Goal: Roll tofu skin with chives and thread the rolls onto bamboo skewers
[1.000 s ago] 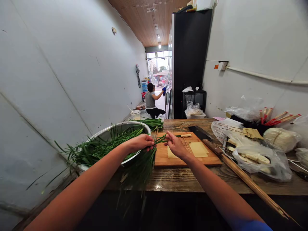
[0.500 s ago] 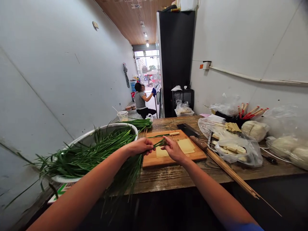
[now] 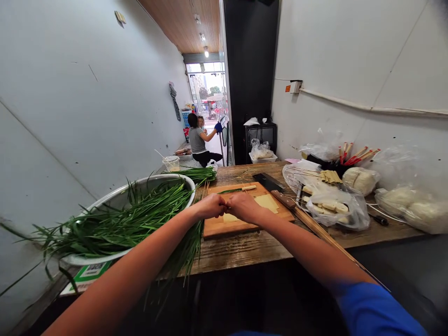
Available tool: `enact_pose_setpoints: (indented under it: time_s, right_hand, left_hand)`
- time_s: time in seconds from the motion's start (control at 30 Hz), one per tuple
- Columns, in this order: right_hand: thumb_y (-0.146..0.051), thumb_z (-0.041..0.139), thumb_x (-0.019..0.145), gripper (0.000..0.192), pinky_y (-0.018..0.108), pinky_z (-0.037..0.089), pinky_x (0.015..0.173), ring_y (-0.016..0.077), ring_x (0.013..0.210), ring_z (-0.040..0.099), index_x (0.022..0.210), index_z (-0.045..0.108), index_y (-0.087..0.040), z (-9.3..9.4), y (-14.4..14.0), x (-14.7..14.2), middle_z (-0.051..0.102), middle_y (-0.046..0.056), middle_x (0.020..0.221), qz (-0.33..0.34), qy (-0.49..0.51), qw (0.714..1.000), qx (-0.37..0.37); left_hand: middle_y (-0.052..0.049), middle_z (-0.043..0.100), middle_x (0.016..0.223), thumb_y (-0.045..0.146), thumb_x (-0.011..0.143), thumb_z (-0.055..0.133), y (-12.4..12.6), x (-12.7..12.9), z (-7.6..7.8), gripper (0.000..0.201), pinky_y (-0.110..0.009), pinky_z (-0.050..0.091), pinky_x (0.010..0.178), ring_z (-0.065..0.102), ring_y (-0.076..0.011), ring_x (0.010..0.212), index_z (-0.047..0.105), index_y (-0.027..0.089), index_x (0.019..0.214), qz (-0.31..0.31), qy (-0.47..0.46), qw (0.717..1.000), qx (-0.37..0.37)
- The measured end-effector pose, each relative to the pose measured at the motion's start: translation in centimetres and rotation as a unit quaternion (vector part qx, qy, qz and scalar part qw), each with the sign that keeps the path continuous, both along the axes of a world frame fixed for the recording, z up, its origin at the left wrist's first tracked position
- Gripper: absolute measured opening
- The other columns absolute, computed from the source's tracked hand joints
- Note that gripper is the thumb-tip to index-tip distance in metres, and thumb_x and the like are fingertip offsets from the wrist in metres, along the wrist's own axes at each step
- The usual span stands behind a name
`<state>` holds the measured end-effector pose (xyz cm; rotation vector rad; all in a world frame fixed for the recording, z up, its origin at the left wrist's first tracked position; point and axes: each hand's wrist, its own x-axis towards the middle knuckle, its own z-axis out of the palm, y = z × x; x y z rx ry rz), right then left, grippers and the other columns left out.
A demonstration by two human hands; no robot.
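Cleaver point(image 3: 271, 184) lies on table point(image 3: 245, 249) just right of cutting board. Skewer bundle point(image 3: 315, 228) runs toward near edge. Bagged tofu point(image 3: 331, 205) and dough point(image 3: 360, 179) at right. Black fridge point(image 3: 250, 70) behind; person point(image 3: 198, 140) crouched at doorway.

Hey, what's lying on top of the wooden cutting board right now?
On the wooden cutting board: thin pale yellow sheets and one filled bamboo skewer. The left hand and right hand cover whatever lies beneath them.
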<state>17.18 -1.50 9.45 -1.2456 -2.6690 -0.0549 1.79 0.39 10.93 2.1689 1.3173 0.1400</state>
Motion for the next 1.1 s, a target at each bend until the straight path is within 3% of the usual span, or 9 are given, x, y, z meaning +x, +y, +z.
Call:
enact_pose_setpoints:
  time_s: [0.23, 0.33, 0.43, 0.53, 0.73, 0.9, 1.0, 1.07, 1.1]
  right_hand:
    - [-0.022, 0.057, 0.081, 0.018, 0.022, 0.035, 0.056, 0.0146, 0.065, 0.060, 0.074, 0.071, -0.012, 1.8, 1.5, 3.3, 0.069, 0.007, 0.070, 0.047, 0.015, 0.997, -0.052]
    - [-0.018, 0.058, 0.079, 0.017, 0.019, 0.035, 0.050, 0.0082, 0.049, 0.053, 0.066, 0.068, -0.012, 1.7, 2.2, 4.8, 0.061, 0.000, 0.053, 0.053, 0.133, 0.974, -0.174]
    - [-0.027, 0.058, 0.078, 0.022, 0.018, 0.038, 0.043, 0.0061, 0.040, 0.049, 0.064, 0.064, -0.011, 1.4, 2.2, 5.5, 0.056, -0.003, 0.047, 0.033, 0.279, 0.905, -0.321]
    - [-0.039, 0.067, 0.071, 0.029, 0.019, 0.042, 0.042, 0.0076, 0.042, 0.053, 0.064, 0.063, -0.011, 0.9, 2.0, 5.6, 0.059, -0.001, 0.051, 0.030, 0.387, 0.835, -0.389]
    - [-0.043, 0.075, 0.061, 0.036, 0.020, 0.049, 0.048, 0.0078, 0.048, 0.058, 0.069, 0.064, -0.010, -1.3, 1.8, 5.0, 0.064, 0.001, 0.058, 0.020, 0.545, 0.719, -0.430]
    - [-0.042, 0.076, 0.061, 0.034, 0.020, 0.049, 0.050, 0.0070, 0.047, 0.057, 0.069, 0.063, -0.012, -4.2, 1.7, 3.5, 0.064, 0.000, 0.059, 0.008, 0.650, 0.635, -0.417]
    - [-0.043, 0.074, 0.061, 0.034, 0.023, 0.049, 0.051, 0.0085, 0.048, 0.058, 0.068, 0.062, -0.012, -5.4, 1.7, 3.1, 0.063, 0.000, 0.059, -0.009, 0.657, 0.636, -0.404]
    - [-0.044, 0.070, 0.066, 0.032, 0.026, 0.050, 0.052, 0.0104, 0.049, 0.058, 0.069, 0.062, -0.013, -5.6, 1.7, 3.4, 0.063, 0.001, 0.059, -0.025, 0.622, 0.684, -0.381]
    - [-0.043, 0.067, 0.070, 0.031, 0.028, 0.050, 0.053, 0.0115, 0.051, 0.058, 0.071, 0.063, -0.013, -5.5, 1.8, 3.6, 0.063, 0.001, 0.060, -0.031, 0.591, 0.727, -0.348]
  left_hand:
    - [0.002, 0.053, 0.047, 0.043, 0.075, 0.053, 0.1, -0.3, 0.7, 0.034, -0.019, 0.029, 0.047, 0.044, -0.0081, 0.046, 0.065, 0.014, 0.064, -0.028, -0.059, 0.997, 0.036]
    - [0.003, 0.049, 0.044, 0.044, 0.076, 0.053, -0.2, -0.2, 0.6, 0.036, -0.020, 0.028, 0.046, 0.041, -0.0078, 0.044, 0.065, 0.013, 0.062, -0.015, -0.079, 0.995, 0.063]
    - [0.003, 0.050, 0.048, 0.042, 0.077, 0.053, -0.3, 0.0, -0.1, 0.034, -0.019, 0.029, 0.047, 0.041, -0.0078, 0.047, 0.068, 0.013, 0.066, -0.010, -0.117, 0.989, 0.085]
    - [0.002, 0.056, 0.056, 0.041, 0.077, 0.054, -0.3, 0.3, -1.5, 0.032, -0.019, 0.032, 0.051, 0.044, -0.0087, 0.053, 0.071, 0.014, 0.078, 0.001, -0.185, 0.978, 0.099]
    - [-0.002, 0.066, 0.075, 0.042, 0.082, 0.050, -1.1, 2.1, -5.0, 0.035, -0.022, 0.040, 0.065, 0.052, -0.0126, 0.068, 0.070, 0.014, 0.085, 0.034, -0.345, 0.930, 0.122]
    - [-0.002, 0.062, 0.070, 0.046, 0.082, 0.046, -1.6, 3.7, -7.1, 0.039, -0.023, 0.040, 0.066, 0.051, -0.0131, 0.069, 0.066, 0.013, 0.078, 0.095, -0.422, 0.896, 0.099]
    - [0.002, 0.050, 0.057, 0.046, 0.080, 0.046, -1.3, 3.3, -7.5, 0.039, -0.021, 0.033, 0.056, 0.041, -0.0098, 0.057, 0.058, 0.013, 0.063, 0.108, -0.386, 0.910, 0.107]
    - [0.004, 0.042, 0.052, 0.045, 0.079, 0.047, -0.9, 2.4, -7.3, 0.039, -0.021, 0.028, 0.052, 0.034, -0.0085, 0.052, 0.054, 0.014, 0.057, 0.106, -0.328, 0.932, 0.112]
    - [0.005, 0.039, 0.050, 0.045, 0.079, 0.048, -0.7, 1.9, -7.1, 0.038, -0.021, 0.025, 0.051, 0.032, -0.0082, 0.051, 0.054, 0.014, 0.057, 0.103, -0.300, 0.942, 0.110]
